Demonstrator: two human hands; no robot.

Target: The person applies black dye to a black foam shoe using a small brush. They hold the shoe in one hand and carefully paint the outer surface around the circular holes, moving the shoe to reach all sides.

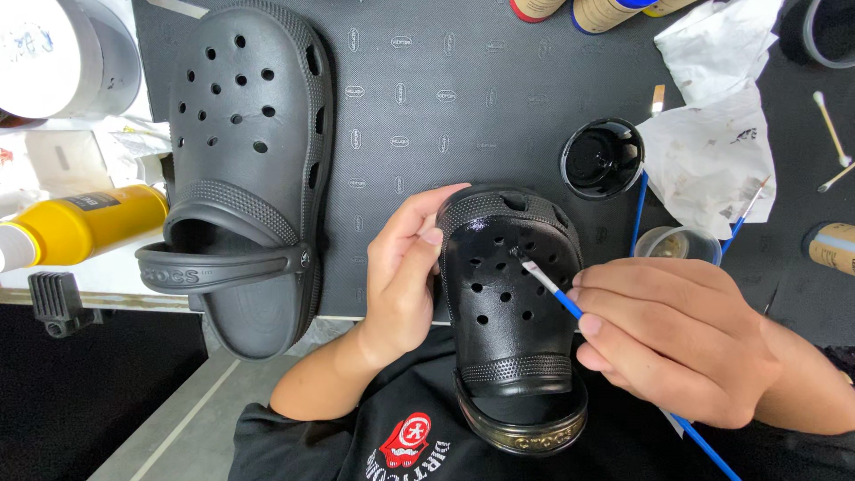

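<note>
Steadying the glossy black clog (509, 294) with our left hand (403, 272) clasped on its side, we keep its toe up for the blue-handled brush (557, 294) pinched in our right hand (663, 343). Black paint cup (602, 158) sits near; matte clog (245, 169) lies on the tabletop (445, 89).

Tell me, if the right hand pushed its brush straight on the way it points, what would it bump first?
The right hand aims the blue paintbrush up-left. Its tip already seems to touch the glossy black clog near a hole, though depth is unclear.
</note>
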